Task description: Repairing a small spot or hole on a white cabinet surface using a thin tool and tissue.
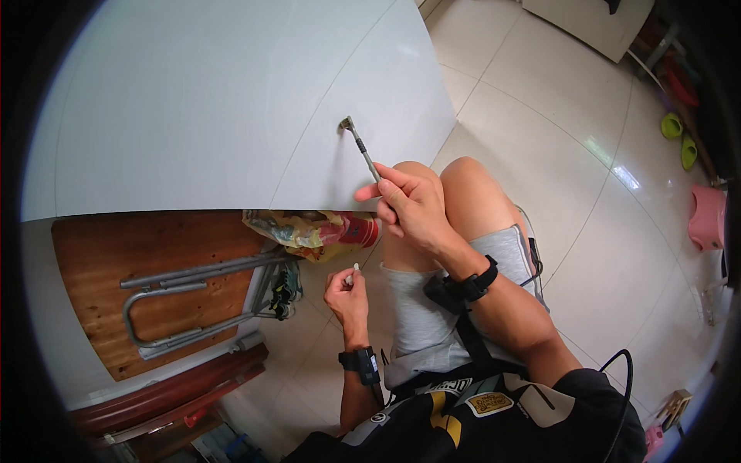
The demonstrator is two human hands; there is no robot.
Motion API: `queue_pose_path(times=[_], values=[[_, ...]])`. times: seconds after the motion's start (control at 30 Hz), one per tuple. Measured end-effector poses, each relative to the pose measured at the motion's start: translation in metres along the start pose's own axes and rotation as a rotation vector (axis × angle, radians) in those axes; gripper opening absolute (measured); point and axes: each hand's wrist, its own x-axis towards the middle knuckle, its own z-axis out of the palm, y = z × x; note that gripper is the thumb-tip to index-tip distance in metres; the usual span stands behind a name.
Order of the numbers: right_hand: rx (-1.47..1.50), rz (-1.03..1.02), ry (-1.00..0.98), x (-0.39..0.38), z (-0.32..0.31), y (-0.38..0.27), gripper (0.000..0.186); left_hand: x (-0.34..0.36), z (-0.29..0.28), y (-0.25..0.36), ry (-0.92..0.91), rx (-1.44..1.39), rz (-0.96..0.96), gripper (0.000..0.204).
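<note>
Against white panel | R hand (413, 207) fingers grip wrench (361, 148) handle, long axis up-left to head on panel (193, 100) | L hand (347, 293) below, pinching small screw (354, 268)

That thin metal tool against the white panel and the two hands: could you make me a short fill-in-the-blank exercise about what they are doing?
1. The thin metal tool is gripped by the ____ hand.
2. The tool's far tip meets a small fitting on the ____ panel.
3. The left hand pinches a small pale ____ between its fingertips.
4. Each wrist wears a ____ band.

Missing words: right; white; peg; black
</note>
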Motion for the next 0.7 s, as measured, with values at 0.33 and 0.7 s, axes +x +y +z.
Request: queue_pose_path(times=[0.33,0.7], values=[[-0.277,-0.117,-0.046,-0.008,0.018,-0.004,0.023,0.005,0.005,0.004,-0.031,-0.04,-0.012,0.008],[-0.047,-0.114,0.137,0.011,-0.015,0.002,0.047,0.069,0.024,0.141,-0.084,0.238,0.708,0.006]])
